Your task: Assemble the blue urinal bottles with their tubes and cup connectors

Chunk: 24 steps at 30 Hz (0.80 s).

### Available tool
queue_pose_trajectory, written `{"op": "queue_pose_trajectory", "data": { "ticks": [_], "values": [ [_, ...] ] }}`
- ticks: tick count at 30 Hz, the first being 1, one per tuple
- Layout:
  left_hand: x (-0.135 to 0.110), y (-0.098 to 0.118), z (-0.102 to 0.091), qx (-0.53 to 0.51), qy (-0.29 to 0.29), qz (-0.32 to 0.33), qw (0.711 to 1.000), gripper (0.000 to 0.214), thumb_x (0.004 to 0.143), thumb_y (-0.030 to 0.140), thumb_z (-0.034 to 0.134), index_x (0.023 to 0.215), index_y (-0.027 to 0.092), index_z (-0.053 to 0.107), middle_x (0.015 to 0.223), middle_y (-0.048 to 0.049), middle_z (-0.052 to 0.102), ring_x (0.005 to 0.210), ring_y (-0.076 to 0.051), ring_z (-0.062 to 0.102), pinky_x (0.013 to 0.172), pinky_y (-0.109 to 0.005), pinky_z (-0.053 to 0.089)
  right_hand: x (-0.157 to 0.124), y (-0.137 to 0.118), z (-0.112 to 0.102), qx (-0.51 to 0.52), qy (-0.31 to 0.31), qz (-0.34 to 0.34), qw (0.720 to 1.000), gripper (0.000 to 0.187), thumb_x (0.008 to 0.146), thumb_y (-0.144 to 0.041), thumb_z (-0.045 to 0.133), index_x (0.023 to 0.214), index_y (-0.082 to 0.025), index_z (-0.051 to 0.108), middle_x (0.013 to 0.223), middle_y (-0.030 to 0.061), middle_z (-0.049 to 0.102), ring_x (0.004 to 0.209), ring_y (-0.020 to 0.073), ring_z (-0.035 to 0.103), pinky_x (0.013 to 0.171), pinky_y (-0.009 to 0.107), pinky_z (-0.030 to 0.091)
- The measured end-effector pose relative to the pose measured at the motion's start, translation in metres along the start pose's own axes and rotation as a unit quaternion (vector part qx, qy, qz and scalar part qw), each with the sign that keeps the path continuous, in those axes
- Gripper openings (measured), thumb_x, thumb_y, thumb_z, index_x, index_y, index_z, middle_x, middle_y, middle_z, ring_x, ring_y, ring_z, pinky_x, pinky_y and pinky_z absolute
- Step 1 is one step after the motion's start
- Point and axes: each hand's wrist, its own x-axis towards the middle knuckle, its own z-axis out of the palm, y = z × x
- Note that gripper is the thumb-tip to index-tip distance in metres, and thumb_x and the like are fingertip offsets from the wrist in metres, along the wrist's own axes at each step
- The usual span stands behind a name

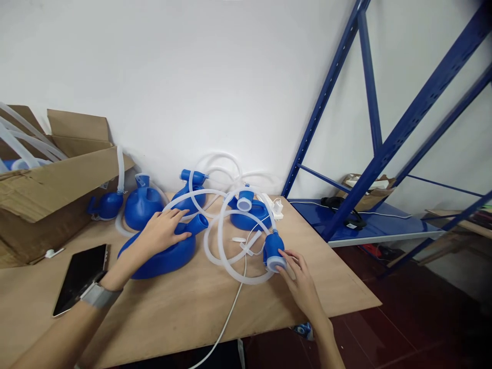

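My left hand point(164, 231) lies over the top of a blue plastic urinal bottle point(165, 261), its fingers curled about the handle area. The bottle rests on its side, with its open neck pointing right. Near the table's right edge, my right hand point(299, 279) grips the pale rim of a blue urinal funnel point(274, 247) between thumb and fingers. A clear plastic tube point(221, 241) runs from the funnel's top and loops over the table. Behind it sits another blue bottle point(246, 221) with a blue funnel point(245, 199) on top.
More blue bottles point(143, 207) stand by the wall. On the left are an open cardboard box point(57, 189) holding tubes and a black tablet point(81, 277). A white cable point(234, 302) crosses the table point(184, 318); a power strip point(275, 207) lies behind. Blue shelving point(369, 233) stands right.
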Motion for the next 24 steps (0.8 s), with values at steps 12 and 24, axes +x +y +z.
{"op": "queue_pose_trajectory", "data": {
  "ticks": [12,24],
  "values": [
    [-0.036,0.189,0.066,-0.206,0.068,0.165,0.962,0.073,0.091,0.031,0.071,0.157,0.030,0.041,0.147,-0.0129,0.060,0.128,-0.034,0.063,0.099,-0.046,0.057,0.006,-0.075,0.041,0.128,0.070,-0.061,0.987,0.037,0.109,-0.042,0.048,0.139,-0.027,0.063,0.137,0.0138,0.066,0.134,0.0307,0.061,0.111,0.052,0.054],
    [-0.058,0.150,0.077,-0.387,0.065,0.091,0.915,0.051,0.083,0.025,0.064,0.133,0.023,0.054,0.136,-0.0146,0.065,0.122,-0.032,0.066,0.102,-0.046,0.055,0.043,-0.067,0.021,-0.149,-0.141,-0.291,0.935,0.070,0.095,-0.057,0.069,0.155,-0.023,0.054,0.132,0.0164,0.071,0.121,0.0351,0.066,0.107,0.051,0.050]
  ]
}}
